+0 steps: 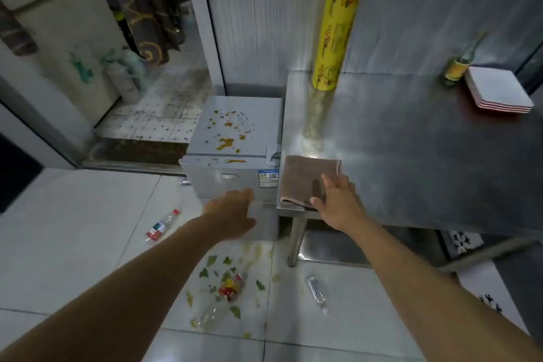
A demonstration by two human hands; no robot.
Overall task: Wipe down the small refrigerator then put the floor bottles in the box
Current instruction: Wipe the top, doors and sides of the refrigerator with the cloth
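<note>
The right hand (338, 203) is open with fingers spread and lies at the near edge of the brown cloth (305, 179), touching it but not yet closed on it. The cloth sits folded at the near left corner of the steel table (411, 156). The left hand (232, 211) is half open, holds nothing, and hangs before the small refrigerator (235, 138), just left of the table. Orange stains cover its top, so the cloth must travel left and a little farther away. I judge nothing blocks this way. Three bottles lie on the floor (73, 229): one red-capped (161, 226) at left, one (220, 303) among green scraps, one clear (317, 294) near the table leg. No box is visible.
</note>
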